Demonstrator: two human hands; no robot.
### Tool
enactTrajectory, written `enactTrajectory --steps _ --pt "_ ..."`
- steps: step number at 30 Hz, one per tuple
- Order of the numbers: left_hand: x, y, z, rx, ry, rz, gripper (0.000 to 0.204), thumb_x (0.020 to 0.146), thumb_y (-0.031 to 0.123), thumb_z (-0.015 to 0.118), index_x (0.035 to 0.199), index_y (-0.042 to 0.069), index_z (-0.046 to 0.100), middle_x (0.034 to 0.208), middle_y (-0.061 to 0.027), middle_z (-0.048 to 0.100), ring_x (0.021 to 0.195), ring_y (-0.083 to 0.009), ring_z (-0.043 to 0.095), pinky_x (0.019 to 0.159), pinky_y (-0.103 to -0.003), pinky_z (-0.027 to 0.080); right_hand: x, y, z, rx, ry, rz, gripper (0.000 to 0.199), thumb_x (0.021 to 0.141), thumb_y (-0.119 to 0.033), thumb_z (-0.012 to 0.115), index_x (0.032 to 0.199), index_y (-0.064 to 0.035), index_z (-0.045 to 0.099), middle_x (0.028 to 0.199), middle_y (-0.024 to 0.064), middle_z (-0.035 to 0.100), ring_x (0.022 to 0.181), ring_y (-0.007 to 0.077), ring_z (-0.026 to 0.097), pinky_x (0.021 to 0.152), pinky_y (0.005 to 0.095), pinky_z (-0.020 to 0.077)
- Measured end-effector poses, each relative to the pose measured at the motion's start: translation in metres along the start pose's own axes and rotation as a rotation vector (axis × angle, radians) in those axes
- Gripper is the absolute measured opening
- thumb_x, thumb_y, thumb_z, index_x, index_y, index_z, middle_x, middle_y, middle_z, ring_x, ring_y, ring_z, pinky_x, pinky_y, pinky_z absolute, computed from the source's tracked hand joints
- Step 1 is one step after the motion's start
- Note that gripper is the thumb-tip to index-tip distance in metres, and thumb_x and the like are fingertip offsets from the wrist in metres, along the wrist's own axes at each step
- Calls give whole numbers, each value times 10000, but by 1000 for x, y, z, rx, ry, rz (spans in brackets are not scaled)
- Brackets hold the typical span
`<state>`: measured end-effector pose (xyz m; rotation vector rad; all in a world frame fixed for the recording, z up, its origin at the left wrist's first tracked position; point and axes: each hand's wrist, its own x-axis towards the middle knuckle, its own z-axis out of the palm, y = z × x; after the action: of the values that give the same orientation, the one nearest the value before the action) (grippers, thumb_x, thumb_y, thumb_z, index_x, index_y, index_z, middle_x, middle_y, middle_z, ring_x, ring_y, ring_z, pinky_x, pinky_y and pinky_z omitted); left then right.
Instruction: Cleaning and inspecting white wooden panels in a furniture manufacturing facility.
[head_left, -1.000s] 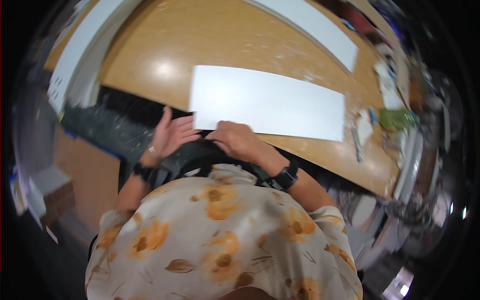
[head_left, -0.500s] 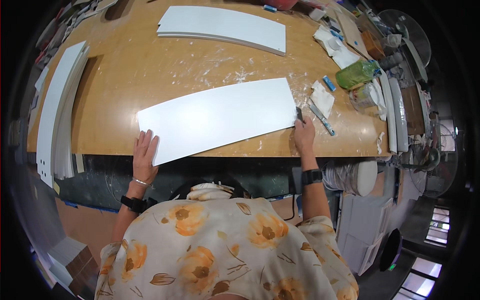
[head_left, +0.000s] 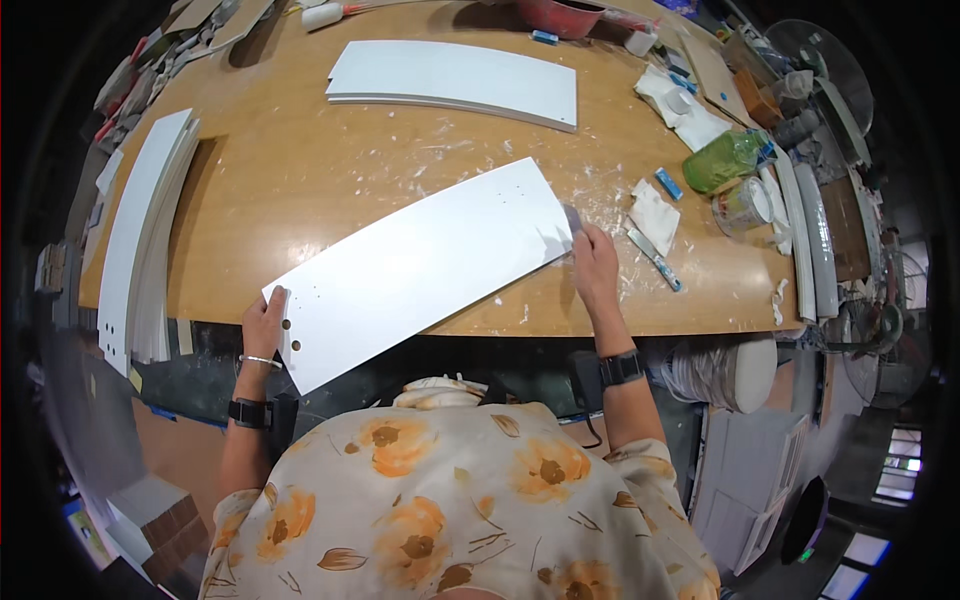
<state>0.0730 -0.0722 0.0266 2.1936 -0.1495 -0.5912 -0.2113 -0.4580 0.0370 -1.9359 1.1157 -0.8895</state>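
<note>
I've swung the long white panel [head_left: 420,270] further askew across the wooden table [head_left: 300,170], near end overhanging, left hand [head_left: 264,325] fingers curled on that end, right hand [head_left: 594,268] fingers pressed together at the far corner.

There is one view. The camera sits on the person's head and looks straight down, tipped a little forward. The person's flowered shirt [head_left: 440,500] fills the bottom of the picture, very near. Both arms come up from there. The left hand [head_left: 265,325] and right hand [head_left: 595,265] are a bit farther off. The brown worktop [head_left: 300,190] stretches across the top half, farther away. The lens is very wide, so straight edges bend and the corners are black. The floor shows low on both sides.
</note>
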Motion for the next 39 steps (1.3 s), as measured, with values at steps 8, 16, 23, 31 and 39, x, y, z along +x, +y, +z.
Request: enactTrajectory --steps 8,16,23,31,39 --pt "-40 -31 -29 10 248 226 435 780 201 618 1083 -82 485 967 -132 541 832 -170 516 689 -292 435 46 -25 57 -340 -124 -153 209 772 -130 523 950 -43 591 812 181 572 801 336 544 699 415 438" --pt "-100 -20 31 -544 -230 -364 371 867 265 494 1079 -37 451 902 -134 595 716 -219 629 570 -284 543 -107 -112 196 -196 -640 -686 186 725 -44 459 852 -45 596 830 121 564 803 268 557 679 375 478" --pt "-107 -31 19 -631 -260 -366 368 866 252 502 1083 -40 448 924 -146 597 717 -218 629 574 -271 545 16 -50 128 -422 -324 -282 186 793 -124 468 902 -47 598 844 156 575 775 325 546 664 404 447" --pt "-89 -27 19 -630 -357 -352 357 876 241 480 1091 -42 446 945 -147 592 745 -219 626 609 -290 547 -52 -95 187 -321 -460 -455 178 832 -121 416 840 -27 568 809 152 562 779 315 551 639 408 459" --pt "-69 -9 33 -812 -558 -253 315 890 151 436 1143 -36 428 1072 -159 539 952 -239 567 799 -320 498 -138 -143 233 -40 -819 -728 146 736 -78 498 845 -34 584 827 146 566 794 300 557 664 386 466"
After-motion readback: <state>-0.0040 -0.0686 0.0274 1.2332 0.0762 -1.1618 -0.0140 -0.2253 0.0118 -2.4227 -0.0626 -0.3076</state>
